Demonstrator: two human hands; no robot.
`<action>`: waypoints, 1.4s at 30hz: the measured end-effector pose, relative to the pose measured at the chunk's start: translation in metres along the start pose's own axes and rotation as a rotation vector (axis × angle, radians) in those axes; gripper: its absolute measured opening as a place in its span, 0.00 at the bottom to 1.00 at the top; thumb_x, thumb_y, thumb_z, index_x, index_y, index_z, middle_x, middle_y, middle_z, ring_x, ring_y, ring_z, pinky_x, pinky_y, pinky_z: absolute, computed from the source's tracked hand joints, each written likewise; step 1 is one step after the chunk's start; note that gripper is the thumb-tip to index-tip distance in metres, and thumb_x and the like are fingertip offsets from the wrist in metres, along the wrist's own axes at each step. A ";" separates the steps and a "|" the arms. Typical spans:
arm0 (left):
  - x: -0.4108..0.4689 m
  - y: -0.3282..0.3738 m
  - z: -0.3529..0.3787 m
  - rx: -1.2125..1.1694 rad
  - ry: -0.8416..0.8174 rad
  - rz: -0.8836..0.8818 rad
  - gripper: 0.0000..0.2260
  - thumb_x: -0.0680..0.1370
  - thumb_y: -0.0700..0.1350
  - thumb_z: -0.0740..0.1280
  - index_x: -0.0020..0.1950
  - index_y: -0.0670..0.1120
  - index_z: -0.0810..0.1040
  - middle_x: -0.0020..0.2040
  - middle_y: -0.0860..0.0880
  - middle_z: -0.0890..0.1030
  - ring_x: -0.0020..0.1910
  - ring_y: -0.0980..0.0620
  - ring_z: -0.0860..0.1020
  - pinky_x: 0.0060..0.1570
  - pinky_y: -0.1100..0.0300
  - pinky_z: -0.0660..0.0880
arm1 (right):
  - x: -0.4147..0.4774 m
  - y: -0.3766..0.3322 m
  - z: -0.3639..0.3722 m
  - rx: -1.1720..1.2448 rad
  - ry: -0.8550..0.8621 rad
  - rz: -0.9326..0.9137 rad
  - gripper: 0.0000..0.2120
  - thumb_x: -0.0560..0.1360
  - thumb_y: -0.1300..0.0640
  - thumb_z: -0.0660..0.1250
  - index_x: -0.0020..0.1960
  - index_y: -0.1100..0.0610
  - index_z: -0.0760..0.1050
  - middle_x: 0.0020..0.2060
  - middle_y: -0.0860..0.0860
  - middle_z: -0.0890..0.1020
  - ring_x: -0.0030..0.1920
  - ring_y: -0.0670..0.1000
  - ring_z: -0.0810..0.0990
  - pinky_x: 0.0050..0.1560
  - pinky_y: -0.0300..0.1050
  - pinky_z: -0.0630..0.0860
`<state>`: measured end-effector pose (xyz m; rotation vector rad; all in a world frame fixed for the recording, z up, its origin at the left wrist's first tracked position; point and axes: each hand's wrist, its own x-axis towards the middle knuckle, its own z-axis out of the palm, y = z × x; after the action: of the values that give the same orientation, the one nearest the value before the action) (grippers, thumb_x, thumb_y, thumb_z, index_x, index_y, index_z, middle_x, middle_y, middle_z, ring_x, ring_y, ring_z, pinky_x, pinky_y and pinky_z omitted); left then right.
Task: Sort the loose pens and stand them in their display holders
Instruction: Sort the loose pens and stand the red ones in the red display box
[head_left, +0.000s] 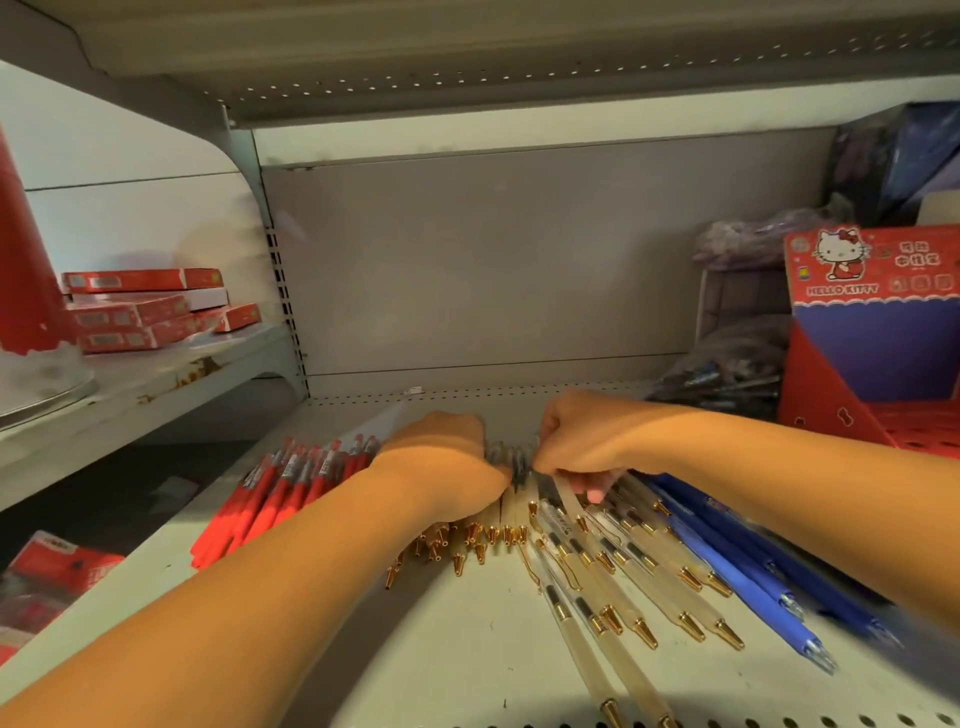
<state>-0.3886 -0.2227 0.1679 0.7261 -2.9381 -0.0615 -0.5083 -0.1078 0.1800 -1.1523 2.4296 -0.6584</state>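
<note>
Loose pens lie fanned on the pale shelf (467, 649): red pens (270, 493) at the left, clear gold-tipped pens (623, 582) in the middle, blue pens (753, 571) at the right. My left hand (441, 457) is curled over the far ends of a bunch of gold-tipped pens and grips them. My right hand (576, 441) pinches the tops of gold-tipped pens beside it, fingers curled down. A red Hello Kitty display holder (872, 343) stands at the right rear, its slots showing at the right edge.
Stacked red boxes (145, 306) sit on the neighbouring shelf at the left beside a red cone (26, 270). Bags of pens (727, 374) and purple packets (753, 244) pile behind the holder. An upper shelf hangs close overhead. A red package (57, 571) lies low at the left.
</note>
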 end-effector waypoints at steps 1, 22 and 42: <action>0.000 -0.001 0.000 -0.047 0.014 -0.013 0.13 0.81 0.58 0.60 0.44 0.50 0.73 0.38 0.51 0.78 0.35 0.54 0.77 0.29 0.63 0.68 | -0.001 -0.003 -0.003 0.083 -0.012 0.005 0.05 0.75 0.61 0.70 0.44 0.64 0.78 0.27 0.53 0.81 0.23 0.48 0.79 0.23 0.37 0.76; 0.004 0.051 -0.007 0.048 -0.079 -0.005 0.12 0.77 0.53 0.68 0.54 0.48 0.73 0.41 0.50 0.78 0.38 0.52 0.78 0.34 0.59 0.74 | -0.047 0.027 -0.021 -0.483 -0.072 0.051 0.35 0.74 0.37 0.67 0.73 0.54 0.63 0.51 0.47 0.75 0.30 0.43 0.80 0.25 0.33 0.72; 0.005 0.025 -0.008 -0.174 -0.205 0.133 0.10 0.81 0.46 0.63 0.55 0.50 0.84 0.44 0.51 0.83 0.35 0.55 0.76 0.39 0.62 0.76 | -0.034 0.004 -0.011 -0.521 -0.314 0.053 0.45 0.64 0.31 0.72 0.71 0.55 0.64 0.61 0.49 0.73 0.52 0.49 0.75 0.46 0.41 0.73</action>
<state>-0.4034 -0.2034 0.1779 0.5269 -3.1127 -0.3962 -0.4963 -0.0759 0.1906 -1.2535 2.4015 0.1852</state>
